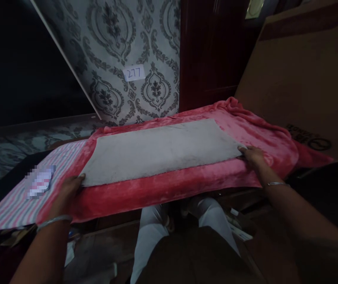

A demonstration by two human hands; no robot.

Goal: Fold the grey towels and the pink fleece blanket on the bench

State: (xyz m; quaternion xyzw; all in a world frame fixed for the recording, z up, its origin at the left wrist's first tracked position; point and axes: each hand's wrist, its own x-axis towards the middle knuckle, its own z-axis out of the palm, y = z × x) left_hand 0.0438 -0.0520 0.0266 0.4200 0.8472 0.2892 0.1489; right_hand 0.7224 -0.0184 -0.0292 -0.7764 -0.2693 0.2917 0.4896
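Note:
A roughly rectangular grey cloth [160, 150] lies spread flat over a red plush blanket [157, 189]. My left hand [70, 190] pinches the cloth's near left corner, with the thumb on top and the other fingers partly hidden. At the near right corner, my right hand [253, 156] grips the edge in the same way, thumb uppermost. The cloth looks stretched between the two hands, and faint creases and smudges show on it. To the right the blanket is bunched and wrinkled.
A striped cloth [65, 157] lies on the left, bearing a small blurred item [40, 181]. A dark screen [32, 67] stands at the back left. Behind are a patterned wall with a paper label [134, 73] and a dark red door [210, 55]. A large cardboard box [302, 79] rises at the right.

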